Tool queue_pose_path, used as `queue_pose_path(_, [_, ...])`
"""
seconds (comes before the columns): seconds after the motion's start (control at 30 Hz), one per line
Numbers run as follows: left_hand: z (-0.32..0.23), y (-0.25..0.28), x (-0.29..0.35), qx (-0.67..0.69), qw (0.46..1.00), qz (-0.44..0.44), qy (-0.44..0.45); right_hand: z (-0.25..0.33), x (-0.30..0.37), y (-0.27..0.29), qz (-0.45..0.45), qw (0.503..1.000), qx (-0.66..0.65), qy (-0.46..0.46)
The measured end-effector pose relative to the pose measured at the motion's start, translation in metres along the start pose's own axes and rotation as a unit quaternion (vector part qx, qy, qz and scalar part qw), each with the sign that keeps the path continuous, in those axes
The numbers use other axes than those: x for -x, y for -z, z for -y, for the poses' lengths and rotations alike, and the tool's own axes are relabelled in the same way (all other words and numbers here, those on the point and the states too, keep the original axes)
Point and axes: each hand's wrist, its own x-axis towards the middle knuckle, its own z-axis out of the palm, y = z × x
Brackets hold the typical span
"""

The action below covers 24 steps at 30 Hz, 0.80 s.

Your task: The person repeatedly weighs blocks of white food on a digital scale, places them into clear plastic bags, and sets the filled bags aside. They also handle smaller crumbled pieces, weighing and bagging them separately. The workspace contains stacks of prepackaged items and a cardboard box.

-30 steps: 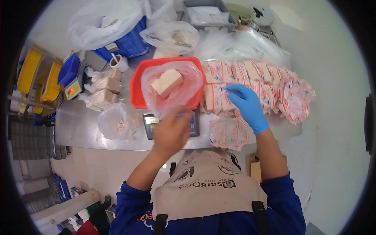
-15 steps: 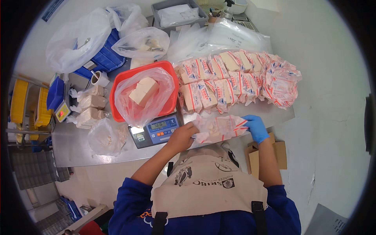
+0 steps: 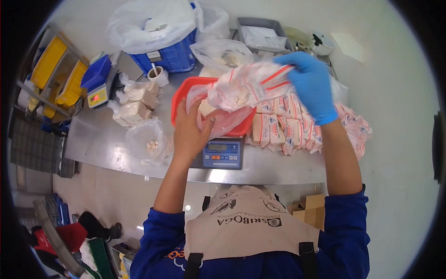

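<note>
My gloved right hand (image 3: pixel 312 86) grips one end of a crumpled white paper wrapper (image 3: pixel 251 86) with red stripes, raised over a red tub (image 3: pixel 178 103). A clear plastic bag (image 3: pixel 227 123) lines the tub, and part of a beige block (image 3: pixel 207 109) shows inside it. My bare left hand (image 3: pixel 189 137) is open at the tub's near left edge, with thumb and fingers spread beside the block. Whether it touches the bag is unclear. Beneath the tub sits a blue digital scale (image 3: pixel 224 156). The wrapper's middle is blurred and hides much of the tub.
Paper-wrapped blocks (image 3: pixel 292 132) stand in rows at the right, beside a pile of crumpled wrappers (image 3: pixel 355 130). Bagged blocks (image 3: pixel 134 111), a bag of crumbs (image 3: pixel 147 142) and a small scale (image 3: pixel 98 98) are at left. A lined blue bin (image 3: pixel 169 58) stands behind.
The wrapper has gone from the table's front edge up over the tub in my right hand. My left hand has let go of it and moved to the tub. The view has shifted.
</note>
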Motion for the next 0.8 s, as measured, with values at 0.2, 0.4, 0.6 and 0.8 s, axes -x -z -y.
queue_pose_path(0.2, [0.025,0.003,-0.015,0.11,0.987,0.088,0.081,0.069,-0.01,-0.052,0.015,0.927,0.243,0.284])
queue_pose_path(0.4, [0.016,0.017,-0.024,0.126,0.981,0.126,0.075,0.068,0.019,-0.066,0.029,0.894,0.236,0.38])
queue_pose_path(0.6, [-0.015,0.011,-0.015,0.01,1.0,0.008,0.003,0.021,0.024,-0.031,-0.036,0.933,0.234,0.272])
queue_pose_path(0.8, [-0.112,-0.017,0.011,0.148,0.981,-0.071,-0.101,-0.096,0.074,0.101,-0.219,0.963,-0.087,-0.128])
